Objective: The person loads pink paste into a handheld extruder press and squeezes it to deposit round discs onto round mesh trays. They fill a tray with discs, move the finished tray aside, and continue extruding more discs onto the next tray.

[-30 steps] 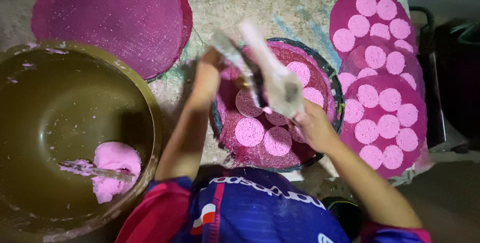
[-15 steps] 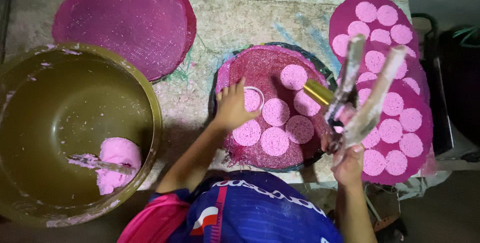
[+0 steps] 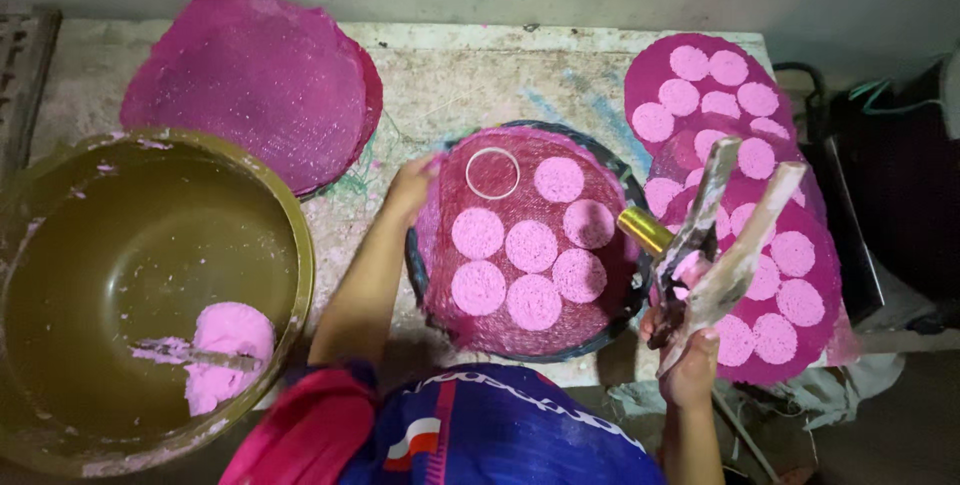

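A round dark tray (image 3: 622, 317) in front of me is covered by a pink mesh sheet (image 3: 470, 320) carrying several pale pink dough discs (image 3: 530, 245). A white ring (image 3: 493, 172) lies on the mesh at its far side. My left hand (image 3: 410, 187) is curled on the left edge of that mesh. My right hand (image 3: 688, 360) is off the tray's right side, holding a dough press (image 3: 715, 245). The press has two long crusted handles pointing up and a brass cylinder (image 3: 643, 230) at its end.
A large olive bowl (image 3: 150, 285) at the left holds a lump of pink dough (image 3: 228, 345) and a spoon (image 3: 190, 353). Bare pink mesh sheets (image 3: 250, 80) are stacked at the far left. At the right lie overlapping mesh sheets (image 3: 740, 195) filled with discs. The worktop (image 3: 470, 75) is stained concrete.
My right hand carried the press from above the tray to its right side. My left hand slid from the middle of the tray to the mesh's left edge, leaving the ring uncovered.
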Motion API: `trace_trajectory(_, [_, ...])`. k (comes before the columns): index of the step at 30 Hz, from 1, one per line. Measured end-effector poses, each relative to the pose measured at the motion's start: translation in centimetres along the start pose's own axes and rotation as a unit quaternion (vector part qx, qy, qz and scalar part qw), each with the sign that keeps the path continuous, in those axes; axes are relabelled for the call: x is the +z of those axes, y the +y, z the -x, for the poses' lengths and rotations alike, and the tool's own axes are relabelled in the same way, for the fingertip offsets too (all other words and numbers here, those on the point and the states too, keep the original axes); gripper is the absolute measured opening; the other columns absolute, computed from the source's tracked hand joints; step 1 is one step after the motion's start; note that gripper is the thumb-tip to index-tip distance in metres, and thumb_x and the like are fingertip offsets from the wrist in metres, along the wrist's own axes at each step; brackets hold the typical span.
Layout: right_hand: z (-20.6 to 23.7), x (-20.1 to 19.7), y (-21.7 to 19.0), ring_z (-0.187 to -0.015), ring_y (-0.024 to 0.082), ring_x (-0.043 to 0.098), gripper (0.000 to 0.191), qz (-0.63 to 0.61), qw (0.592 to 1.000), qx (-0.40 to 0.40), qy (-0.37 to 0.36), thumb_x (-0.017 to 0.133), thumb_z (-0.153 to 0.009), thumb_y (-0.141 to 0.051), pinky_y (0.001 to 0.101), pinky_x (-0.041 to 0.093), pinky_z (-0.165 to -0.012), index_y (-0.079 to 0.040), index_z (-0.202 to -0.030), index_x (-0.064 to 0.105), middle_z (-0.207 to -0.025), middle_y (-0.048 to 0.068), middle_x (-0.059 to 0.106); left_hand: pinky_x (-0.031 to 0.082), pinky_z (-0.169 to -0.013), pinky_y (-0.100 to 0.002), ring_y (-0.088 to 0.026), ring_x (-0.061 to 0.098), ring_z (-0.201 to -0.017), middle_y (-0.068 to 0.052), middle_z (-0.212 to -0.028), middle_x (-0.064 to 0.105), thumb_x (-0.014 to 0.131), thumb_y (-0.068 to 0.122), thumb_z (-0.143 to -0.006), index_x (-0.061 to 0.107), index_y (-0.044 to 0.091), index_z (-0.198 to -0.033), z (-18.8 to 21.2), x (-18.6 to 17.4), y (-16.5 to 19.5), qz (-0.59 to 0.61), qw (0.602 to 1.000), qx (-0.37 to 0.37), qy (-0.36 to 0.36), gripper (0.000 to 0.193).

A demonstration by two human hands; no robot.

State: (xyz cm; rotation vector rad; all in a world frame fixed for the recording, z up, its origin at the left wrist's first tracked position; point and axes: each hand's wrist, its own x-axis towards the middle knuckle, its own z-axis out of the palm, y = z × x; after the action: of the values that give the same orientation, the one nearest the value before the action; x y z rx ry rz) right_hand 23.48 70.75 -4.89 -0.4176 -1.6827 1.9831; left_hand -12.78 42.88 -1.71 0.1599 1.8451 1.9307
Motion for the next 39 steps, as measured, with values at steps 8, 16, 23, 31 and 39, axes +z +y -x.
trace_trajectory(8, [-1.5, 3.5, -0.5, -0.079, 0.021, 0.055, 0.082, 0.021, 0.999, 0.020, -0.036, 0.035, -0.100, -0.077, 0.0361, 0.044, -0.070, 0.000, -0.119, 0.056, -0.089, 0.010, 0.059, 0.042, -0.113, -0.032, -0.020, 0.055, -0.134, -0.015, -0.149, 0.055, 0.043, -0.001, -0.104, 0.043, -0.002, -0.151, 9.7, -0.5, -8.2, 0.180, 0.973, 0.074, 0.125, 0.047])
trace_trajectory(16, [-2.5, 7.1, -0.8, -0.081, 0.021, 0.055, 0.083, -0.001, 0.994, 0.040, -0.100, 0.037, -0.100, -0.079, 0.0367, 0.045, -0.074, 0.001, -0.115, 0.056, -0.089, 0.010, 0.057, 0.048, -0.101, -0.040, -0.026, 0.061, -0.114, -0.017, -0.125, 0.058, 0.066, 0.010, -0.093, 0.046, -0.002, -0.138, 17.3, 0.5, -11.8, -0.053, 0.980, 0.019, 0.189, 0.051])
trace_trajectory(23, [-1.7, 7.2, -0.7, -0.084, 0.022, 0.056, 0.081, -0.001, 0.994, 0.032, -0.108, 0.043, -0.100, -0.079, 0.0368, 0.045, -0.075, 0.001, -0.110, 0.056, -0.092, 0.012, 0.060, 0.019, -0.119, -0.062, -0.041, 0.031, -0.140, -0.026, -0.148, 0.034, 0.092, 0.036, -0.067, 0.036, -0.003, -0.145, 15.8, 0.2, -6.9, -0.430, 0.862, 0.233, 0.132, 0.104])
trace_trajectory(31, [-0.9, 5.8, -0.3, -0.088, 0.023, 0.056, 0.073, -0.042, 0.996, 0.014, -0.071, 0.046, -0.103, -0.072, 0.0392, 0.045, -0.076, -0.002, -0.118, 0.054, -0.099, 0.010, 0.058, 0.001, -0.116, -0.072, -0.032, 0.037, -0.144, -0.016, -0.148, 0.048, 0.091, 0.035, -0.071, 0.031, 0.004, -0.155, 12.5, 1.7, -7.3, -0.466, 0.857, 0.219, 0.020, 0.107])
trace_trajectory(39, [-1.7, 5.6, -0.6, -0.082, 0.020, 0.058, 0.076, 0.056, 0.992, 0.045, -0.099, 0.038, -0.102, -0.074, 0.0366, 0.046, -0.072, -0.002, -0.116, 0.058, -0.091, 0.009, 0.061, 0.003, -0.120, -0.067, -0.032, 0.038, -0.144, -0.017, -0.149, 0.047, 0.086, 0.044, -0.070, 0.029, 0.003, -0.155, 11.1, 2.3, -5.8, -0.442, 0.868, 0.224, -0.023, 0.110])
